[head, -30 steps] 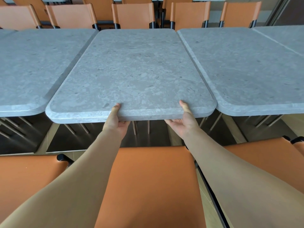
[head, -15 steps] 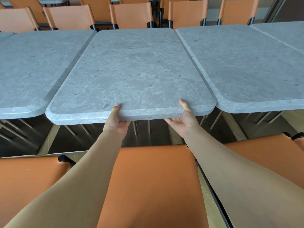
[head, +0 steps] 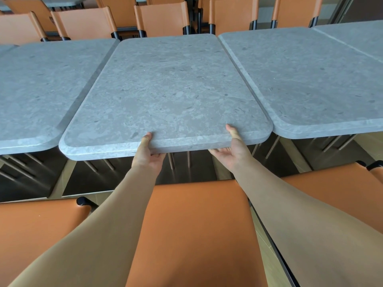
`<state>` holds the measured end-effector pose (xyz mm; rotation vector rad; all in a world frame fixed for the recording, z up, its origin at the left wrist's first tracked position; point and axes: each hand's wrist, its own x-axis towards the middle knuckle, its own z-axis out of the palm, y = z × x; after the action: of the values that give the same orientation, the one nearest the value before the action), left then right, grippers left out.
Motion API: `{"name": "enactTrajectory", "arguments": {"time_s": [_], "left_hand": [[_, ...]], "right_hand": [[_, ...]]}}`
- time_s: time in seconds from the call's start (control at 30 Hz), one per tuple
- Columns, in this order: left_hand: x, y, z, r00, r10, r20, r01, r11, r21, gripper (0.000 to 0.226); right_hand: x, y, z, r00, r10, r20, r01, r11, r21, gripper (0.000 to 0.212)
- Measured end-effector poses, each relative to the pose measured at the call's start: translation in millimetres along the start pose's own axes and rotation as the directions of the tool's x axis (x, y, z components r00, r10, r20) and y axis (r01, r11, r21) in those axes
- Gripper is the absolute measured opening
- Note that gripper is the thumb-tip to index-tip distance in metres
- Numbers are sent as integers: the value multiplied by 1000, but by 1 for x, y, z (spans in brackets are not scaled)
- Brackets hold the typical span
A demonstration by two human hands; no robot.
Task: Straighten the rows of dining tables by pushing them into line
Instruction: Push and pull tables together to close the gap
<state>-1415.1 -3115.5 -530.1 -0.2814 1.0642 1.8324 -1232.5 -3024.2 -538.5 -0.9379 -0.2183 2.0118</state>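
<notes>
A grey stone-topped dining table stands in the middle of a row, its near edge sticking out toward me past the left table and the right table. My left hand grips the near edge, thumb on top, fingers hidden beneath. My right hand grips the same edge further right, thumb on top and fingers underneath.
An orange chair sits directly under my arms, with more orange chairs to either side. A row of orange chair backs lines the far side of the tables. A further table lies at the far right.
The middle table's far edge has moved a little away from the far chairs as the view shifted back. Both hands keep the same grip on the near edge.
</notes>
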Motion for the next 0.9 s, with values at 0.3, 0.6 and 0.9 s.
{"name": "enactTrajectory", "arguments": {"time_s": [0.3, 0.6, 0.9], "left_hand": [[-1, 0, 0, 1000, -11, 2, 11, 1000, -18, 21], [-9, 2, -6, 993, -12, -116, 54, 927, 371, 37], [-61, -2, 47, 767, -463, 444, -516, -34, 856, 12]], "right_hand": [[-5, -1, 2, 1000, 6, -1, -6, 1000, -7, 29], [-5, -2, 1, 1000, 12, -28, -11, 1000, 29, 34], [-4, 1, 4, 994, -52, -92, 45, 996, -77, 37]]}}
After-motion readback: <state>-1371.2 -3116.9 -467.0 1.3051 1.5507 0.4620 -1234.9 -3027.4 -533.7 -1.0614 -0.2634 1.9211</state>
